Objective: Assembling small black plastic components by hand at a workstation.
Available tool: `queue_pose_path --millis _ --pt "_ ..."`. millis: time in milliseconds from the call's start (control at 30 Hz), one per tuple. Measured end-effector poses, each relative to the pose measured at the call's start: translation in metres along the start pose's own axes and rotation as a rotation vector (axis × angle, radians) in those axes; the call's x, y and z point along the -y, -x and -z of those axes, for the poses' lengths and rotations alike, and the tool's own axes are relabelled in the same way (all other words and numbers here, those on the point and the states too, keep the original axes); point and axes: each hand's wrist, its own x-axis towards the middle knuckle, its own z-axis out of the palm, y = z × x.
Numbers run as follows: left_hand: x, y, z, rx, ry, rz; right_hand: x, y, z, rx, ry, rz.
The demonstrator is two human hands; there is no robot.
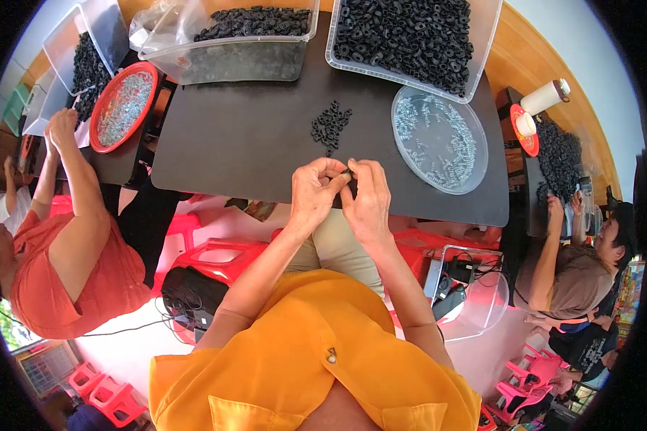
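Over the near edge of the dark table, my left hand and my right hand meet with fingertips pinched together. Between them is a small black part, mostly hidden by the fingers, its exact kind too small to make out. Just beyond my hands lies a loose pile of small black ring-like plastic parts. To the right of the pile, a round clear tray holds many small silvery metal pieces that look like springs or screws.
At the table's far side stand two clear bins, one on the left and one on the right, full of black parts. Co-workers sit at side tables left and right. A clear box with electronics stands right of my lap.
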Motion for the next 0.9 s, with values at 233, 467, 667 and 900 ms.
queue_pose_path --millis 233,467,667,900 --pt "-0.009 0.0 0.005 -0.049 0.212 0.025 0.006 -0.011 -0.002 0.024 0.101 0.089" --pt "-0.009 0.0 0.007 -0.051 0.231 0.053 0.006 -0.011 -0.005 0.052 0.209 0.16" --pt "-0.009 -0.001 0.01 0.004 0.342 0.024 0.007 -0.01 -0.001 -0.011 0.146 0.142" --pt "-0.007 0.002 0.021 0.131 0.289 0.06 -0.006 -0.004 0.028 0.097 -0.458 -0.307"
